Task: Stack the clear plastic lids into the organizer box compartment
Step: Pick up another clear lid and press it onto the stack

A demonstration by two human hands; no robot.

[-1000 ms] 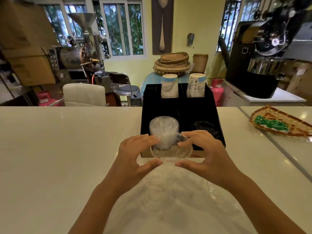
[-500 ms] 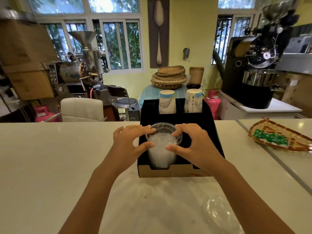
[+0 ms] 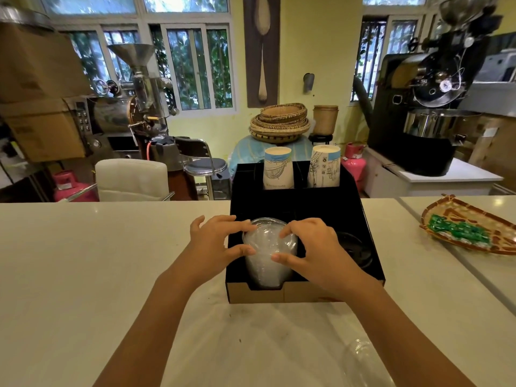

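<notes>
Lids (image 3: 268,252), clear plastic ones, stand in a tall stack in the front-left compartment of the black organizer box (image 3: 363,219), and both hands are on the top of that stack right now. Left hand (image 3: 215,244) comes in from the left, thumb low on the stack's side, index finger curled over the upper rim, the other fingers lifted and spread. Right hand (image 3: 315,252) mirrors it from the right, thumb against the front of the stack, fingertips pressed on the domed top lid. So both sets of fingers are closed on the stack, one from each side, thumbs nearly meeting (a small gap of clear plastic shows between them). The stack rises above the compartment's walls. Next compartment to the right holds dark lids (image 3: 354,248), low down. At the back of the box, two printed paper cups (image 3: 279,169) stand upside down, side by side. Box sits on a pale counter (image 3: 97,261). Near the front edge, right of the forearm, one more clear dome lid (image 3: 363,361) lies on the counter, well apart from the box. Far right, a woven tray (image 3: 474,227) with something green on it.
</notes>
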